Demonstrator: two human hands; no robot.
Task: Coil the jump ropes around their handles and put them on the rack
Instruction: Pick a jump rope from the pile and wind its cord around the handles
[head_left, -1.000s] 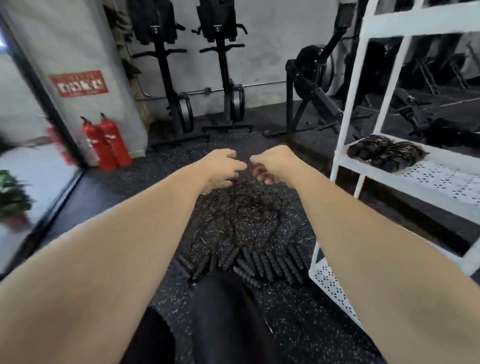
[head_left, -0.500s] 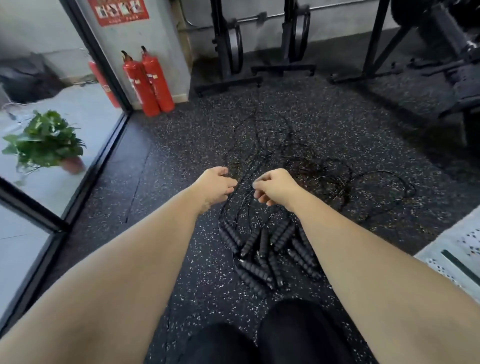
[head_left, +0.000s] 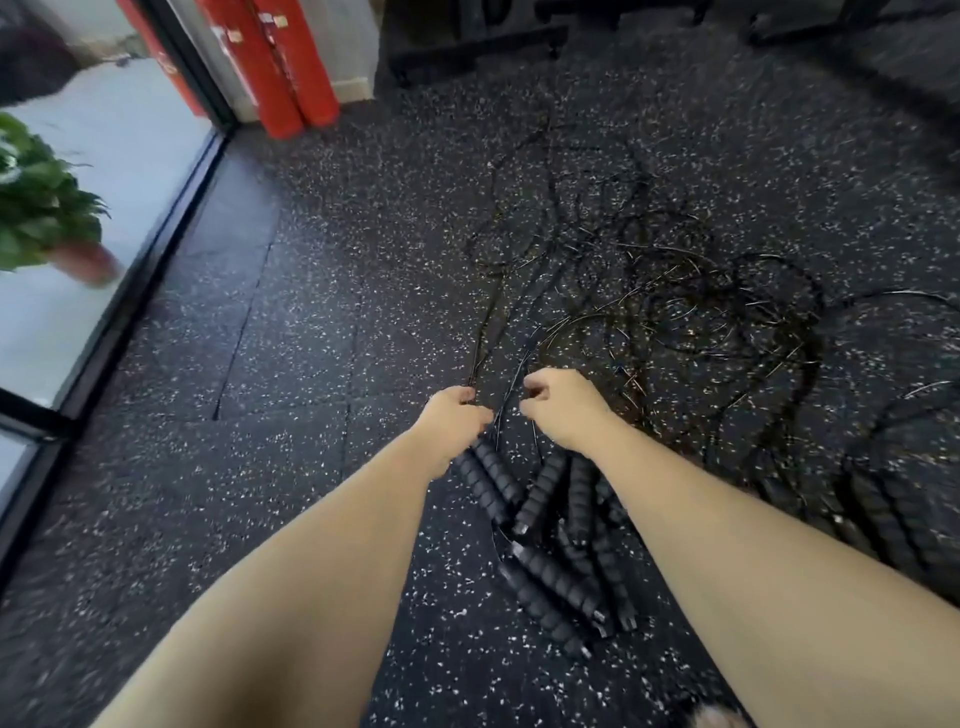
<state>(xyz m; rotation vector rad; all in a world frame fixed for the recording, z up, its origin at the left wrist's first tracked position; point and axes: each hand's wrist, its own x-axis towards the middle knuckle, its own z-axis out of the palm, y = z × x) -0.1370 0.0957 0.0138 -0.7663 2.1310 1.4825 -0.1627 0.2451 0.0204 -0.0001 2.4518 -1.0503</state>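
Several black ribbed jump rope handles lie in a heap on the speckled rubber floor, just below my hands. Their thin black cords spread in a tangle beyond and to the right. My left hand has its fingers curled, and a cord runs up out of it. Close beside it, my right hand pinches another cord between thumb and fingers. Both hands hover right above the near ends of the handles. The rack is out of view.
Red fire extinguishers stand at the back left beside a black door frame with glass. Behind the glass is a potted plant. A machine base sits at the back. Blurred dark ribbed shapes lie at the right.
The view has tilted down and left, and the white rack has left the frame. Both hands have dropped from in front of me to the cords just above the handle heap.
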